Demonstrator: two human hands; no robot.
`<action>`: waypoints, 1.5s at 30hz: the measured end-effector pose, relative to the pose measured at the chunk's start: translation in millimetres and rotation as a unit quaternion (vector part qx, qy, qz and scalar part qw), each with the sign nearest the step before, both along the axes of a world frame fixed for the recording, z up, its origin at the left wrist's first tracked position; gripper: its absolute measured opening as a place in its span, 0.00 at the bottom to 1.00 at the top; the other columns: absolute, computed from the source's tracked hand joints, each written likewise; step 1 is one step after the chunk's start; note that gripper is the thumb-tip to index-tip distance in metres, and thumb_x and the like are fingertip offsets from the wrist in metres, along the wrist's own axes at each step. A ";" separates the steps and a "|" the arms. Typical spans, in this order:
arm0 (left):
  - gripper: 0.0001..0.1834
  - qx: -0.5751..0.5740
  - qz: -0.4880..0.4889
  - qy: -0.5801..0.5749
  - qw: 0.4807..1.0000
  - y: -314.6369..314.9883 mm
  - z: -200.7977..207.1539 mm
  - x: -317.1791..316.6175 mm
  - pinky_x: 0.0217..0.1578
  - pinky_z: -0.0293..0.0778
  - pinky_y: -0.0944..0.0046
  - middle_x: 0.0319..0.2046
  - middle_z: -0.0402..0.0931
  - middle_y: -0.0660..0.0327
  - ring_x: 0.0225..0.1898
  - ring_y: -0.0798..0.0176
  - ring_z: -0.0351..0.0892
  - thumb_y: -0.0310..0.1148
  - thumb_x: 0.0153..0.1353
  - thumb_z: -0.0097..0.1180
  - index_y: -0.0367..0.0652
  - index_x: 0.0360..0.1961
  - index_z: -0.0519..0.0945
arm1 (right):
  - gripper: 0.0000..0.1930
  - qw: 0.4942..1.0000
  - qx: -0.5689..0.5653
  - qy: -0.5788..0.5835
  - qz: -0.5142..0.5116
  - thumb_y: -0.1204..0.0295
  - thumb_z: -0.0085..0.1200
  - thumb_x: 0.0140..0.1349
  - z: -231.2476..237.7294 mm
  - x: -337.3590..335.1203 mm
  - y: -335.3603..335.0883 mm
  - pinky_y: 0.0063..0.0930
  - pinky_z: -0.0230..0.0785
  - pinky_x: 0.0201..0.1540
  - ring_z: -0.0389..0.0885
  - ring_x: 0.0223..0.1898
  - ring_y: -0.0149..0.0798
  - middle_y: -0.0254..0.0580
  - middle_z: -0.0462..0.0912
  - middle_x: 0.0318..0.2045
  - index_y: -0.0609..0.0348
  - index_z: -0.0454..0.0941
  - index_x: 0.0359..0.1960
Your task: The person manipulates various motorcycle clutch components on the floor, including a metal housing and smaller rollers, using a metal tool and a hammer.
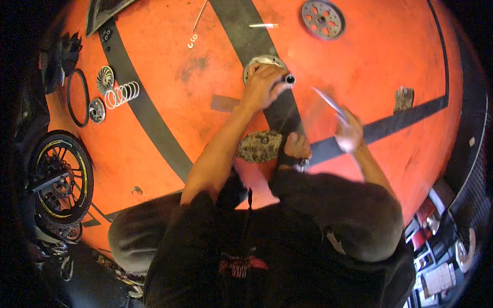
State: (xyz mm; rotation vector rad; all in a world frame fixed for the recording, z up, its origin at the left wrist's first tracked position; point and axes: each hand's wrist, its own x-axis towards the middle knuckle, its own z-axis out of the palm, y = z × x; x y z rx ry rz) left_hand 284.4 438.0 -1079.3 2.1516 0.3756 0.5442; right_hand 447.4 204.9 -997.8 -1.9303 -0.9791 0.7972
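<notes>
My left hand (pixel 264 84) is closed on a round pale metal part (pixel 278 60) lying on the orange floor mat (pixel 354 61). A dark-ended tube (pixel 290 79) sticks out beside the fingers. To the right, my right hand (pixel 349 135) grips a slim, pointed silvery tool (pixel 331 104), its tip angled up and left toward the metal part but apart from it. Motion smears this hand and the tool, so the tool's exact kind is unclear. A mottled grey, dirty rag (pixel 259 147) lies below my left hand, with part of a foot (pixel 298 146) next to it.
Farther left lie a coil spring (pixel 122 95), a finned metal disc (pixel 105 78), a smaller metal disc (pixel 97 110) and a black belt (pixel 71 97). A wheel (pixel 61 177) stands at the left edge. A perforated metal disc (pixel 308 20) and a stained block (pixel 403 99) are farther right.
</notes>
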 end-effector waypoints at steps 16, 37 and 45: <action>0.15 -0.163 0.242 0.044 0.956 64.5 5.0 -22.1 0.39 0.76 0.58 0.36 0.83 0.53 0.38 0.56 0.81 0.27 0.58 0.67 0.37 0.46 0.83 | 0.20 0.927 -0.194 -0.264 -0.184 0.58 0.45 0.74 -90.2 17.7 -87.3 0.44 0.70 0.31 0.78 0.27 0.55 0.55 0.75 0.22 0.65 0.79 0.41; 0.18 -0.037 0.406 0.112 0.906 71.5 -5.7 -128.1 0.51 0.72 0.53 0.44 0.80 0.50 0.48 0.46 0.77 0.30 0.59 0.65 0.38 0.50 0.79 | 0.10 0.948 -0.006 -0.207 0.242 0.68 0.56 0.63 -85.6 -76.1 378.7 0.43 0.76 0.50 0.80 0.50 0.48 0.42 0.82 0.42 0.45 0.86 0.44; 0.28 -0.083 0.429 0.085 0.895 61.9 -11.6 -129.5 0.56 0.71 0.52 0.52 0.78 0.49 0.53 0.46 0.76 0.32 0.57 0.68 0.37 0.58 0.76 | 0.10 0.893 -0.112 -0.232 0.369 0.69 0.53 0.63 -74.7 -65.4 408.8 0.46 0.77 0.49 0.84 0.50 0.49 0.44 0.86 0.44 0.47 0.83 0.45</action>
